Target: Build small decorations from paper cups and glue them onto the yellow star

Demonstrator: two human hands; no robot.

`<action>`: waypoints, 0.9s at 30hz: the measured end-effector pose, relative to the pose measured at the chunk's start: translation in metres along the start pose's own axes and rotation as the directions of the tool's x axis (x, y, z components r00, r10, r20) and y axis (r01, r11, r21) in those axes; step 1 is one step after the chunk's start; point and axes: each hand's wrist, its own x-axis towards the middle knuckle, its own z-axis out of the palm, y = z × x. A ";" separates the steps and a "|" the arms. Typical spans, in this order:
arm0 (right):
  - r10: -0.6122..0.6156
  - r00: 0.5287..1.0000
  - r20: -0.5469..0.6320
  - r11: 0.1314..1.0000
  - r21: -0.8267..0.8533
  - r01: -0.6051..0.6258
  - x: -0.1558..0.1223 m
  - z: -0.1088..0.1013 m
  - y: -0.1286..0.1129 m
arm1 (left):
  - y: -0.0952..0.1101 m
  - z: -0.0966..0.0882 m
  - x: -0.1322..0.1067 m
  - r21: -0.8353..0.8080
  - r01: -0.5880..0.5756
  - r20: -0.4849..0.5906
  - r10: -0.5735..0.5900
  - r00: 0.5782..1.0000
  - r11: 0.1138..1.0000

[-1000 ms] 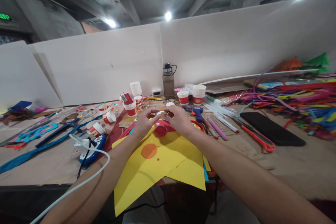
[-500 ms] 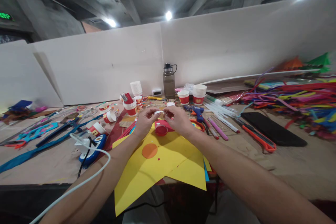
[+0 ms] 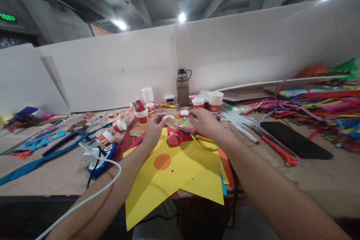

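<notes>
My left hand (image 3: 154,130) is closed, pinching a small white paper ring (image 3: 168,118) above the table. My right hand (image 3: 206,122) lies apart from it to the right, palm down with fingers stretched forward and nothing seen in them. Just beneath it lie yellow-handled scissors (image 3: 198,140). Between my hands a cut red cup rim (image 3: 174,140) rests on red paper, on top of large yellow paper sheets (image 3: 180,180). On the yellow paper, nearer me, is an orange paper disc (image 3: 162,161).
A grey water bottle (image 3: 182,88), stacked red-and-white paper cups (image 3: 215,102) and a cup of tools (image 3: 142,114) stand behind. Right: white sticks (image 3: 239,118), an orange utility knife (image 3: 279,150), a black slab (image 3: 296,139), heaped pipe cleaners (image 3: 323,105). Left: a white cable (image 3: 92,195) and blue strips (image 3: 39,153).
My right hand has let go of the white ring and moved right, uncovering the yellow-handled scissors. My left hand still holds the ring. The view shifted slightly.
</notes>
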 end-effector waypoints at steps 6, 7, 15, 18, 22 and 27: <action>0.064 0.956 0.285 0.990 -0.135 -0.026 -0.014 0.003 0.018 | -0.005 -0.005 0.005 0.007 0.052 -0.016 -0.052 0.999 0.999; 0.054 0.949 0.311 0.991 -0.136 -0.011 -0.017 0.005 0.018 | -0.006 -0.005 0.005 0.003 0.057 -0.019 -0.057 0.998 0.998; 0.035 0.953 0.300 0.986 -0.165 0.016 -0.023 0.009 0.005 | -0.006 -0.009 0.010 0.013 0.001 -0.061 0.000 0.998 1.000; 0.058 0.965 0.254 0.983 -0.184 -0.011 -0.021 0.003 0.000 | -0.008 -0.011 0.011 0.023 -0.022 -0.078 0.024 0.997 0.999; 0.116 0.981 0.158 0.978 -0.188 -0.085 -0.017 -0.003 -0.001 | -0.010 -0.013 0.012 0.022 -0.028 -0.077 0.030 0.997 0.999; 0.026 0.998 -0.064 0.990 0.140 -0.017 -0.011 -0.002 0.003 | -0.011 -0.014 0.014 -0.015 -0.027 -0.088 0.026 0.996 1.000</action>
